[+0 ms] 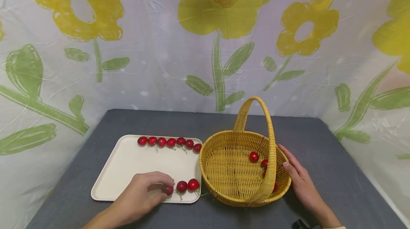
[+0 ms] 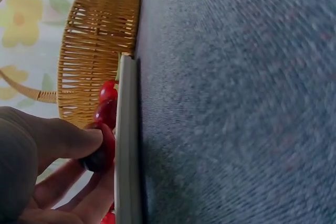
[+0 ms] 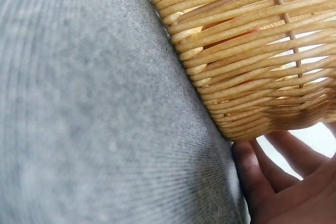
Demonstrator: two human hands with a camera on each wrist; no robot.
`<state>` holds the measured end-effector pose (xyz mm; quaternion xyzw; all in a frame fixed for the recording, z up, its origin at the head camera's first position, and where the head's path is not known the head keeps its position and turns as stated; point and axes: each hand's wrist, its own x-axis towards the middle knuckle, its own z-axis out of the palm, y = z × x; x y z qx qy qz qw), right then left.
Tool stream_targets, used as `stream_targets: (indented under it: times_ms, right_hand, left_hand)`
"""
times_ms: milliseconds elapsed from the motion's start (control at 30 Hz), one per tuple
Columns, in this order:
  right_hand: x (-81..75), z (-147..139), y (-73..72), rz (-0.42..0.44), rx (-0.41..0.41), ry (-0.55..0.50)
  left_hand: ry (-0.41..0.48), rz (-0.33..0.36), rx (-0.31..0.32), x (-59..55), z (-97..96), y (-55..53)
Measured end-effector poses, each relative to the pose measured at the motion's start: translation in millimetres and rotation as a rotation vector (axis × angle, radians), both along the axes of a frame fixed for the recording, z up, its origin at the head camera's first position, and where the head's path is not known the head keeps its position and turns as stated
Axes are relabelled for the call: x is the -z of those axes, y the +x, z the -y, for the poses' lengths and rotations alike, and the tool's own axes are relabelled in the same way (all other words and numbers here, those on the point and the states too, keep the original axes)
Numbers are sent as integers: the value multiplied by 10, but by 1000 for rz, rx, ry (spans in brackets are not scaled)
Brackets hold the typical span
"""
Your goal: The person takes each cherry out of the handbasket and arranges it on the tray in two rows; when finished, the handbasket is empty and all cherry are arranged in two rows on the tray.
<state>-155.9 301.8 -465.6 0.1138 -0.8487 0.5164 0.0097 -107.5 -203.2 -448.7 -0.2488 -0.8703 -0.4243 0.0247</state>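
Observation:
My left hand (image 1: pixel 141 195) is over the front edge of a cream tray (image 1: pixel 128 172), pinching a dark red cherry (image 2: pixel 104 148) between thumb and fingers. Just right of it on the tray lie two more cherries, one dark (image 1: pixel 182 186) and one brighter red (image 1: pixel 193 185), with green stems. On the right, a yellow wicker basket (image 1: pixel 224 168) with a tall handle (image 1: pixel 271 150) holds several cherries, one of them (image 1: pixel 254 156) plainly visible; the handle partly hides others. Fairly straight fingers of my right hand (image 1: pixel 301 182) rest against the basket's right side, thumb near the rim.
Along the tray's back edge runs a row of several cherries (image 1: pixel 161 142). Tray and basket stand side by side on a dark grey table (image 1: pixel 179 120). Behind them hangs a pale cloth (image 1: pixel 153 79) printed with yellow flowers.

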Motion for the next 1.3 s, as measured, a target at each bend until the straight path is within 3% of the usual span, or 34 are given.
stream_targets:
  times_ms: [333, 567, 767, 967, 1067, 1200, 1300]
  right_hand:
    - [-14, 8, 12, 18, 2, 2]
    - [-30, 16, 17, 29, 11, 20]
    - [-36, 16, 15, 28, 8, 6]
    - [-27, 28, 29, 43, 13, -3]
    - [-26, 35, 37, 41, 14, -5]
    - [-33, 30, 27, 38, 16, -1]
    - [-41, 23, 21, 42, 19, 8]
  left_hand:
    - [-54, -127, -4, 51, -38, -10]
    - [-74, -137, -25, 85, -72, -21]
    - [-66, -214, -22, 115, -113, -29]
    - [-114, -101, -37, 36, -101, -4]
    - [-85, -45, -48, -23, -64, 10]
    - [56, 29, -53, -144, -52, -3]
    - [201, 104, -2, -272, -101, -46]
